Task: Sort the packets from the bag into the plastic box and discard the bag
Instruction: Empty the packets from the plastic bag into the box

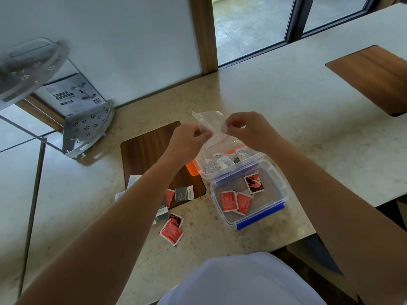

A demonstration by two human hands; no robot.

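Observation:
Both hands hold a clear, empty-looking plastic bag [210, 124] up over the table; my left hand [189, 137] pinches its left side and my right hand [246, 128] its right. Below them stands a clear plastic box with blue clips [259, 216] holding three red packets [230, 200]. Behind it a second clear box with an orange clip [193, 169] holds white packets [222, 161]. More red packets [171, 231] and grey ones [184, 193] lie loose on the table near my left forearm.
A dark wooden board [145, 148] lies under the left arm, another [374, 78] at the far right. A perforated metal corner shelf [88, 128] with its carton stands at the back left against the wall. The table's front edge runs just below the blue-clipped box.

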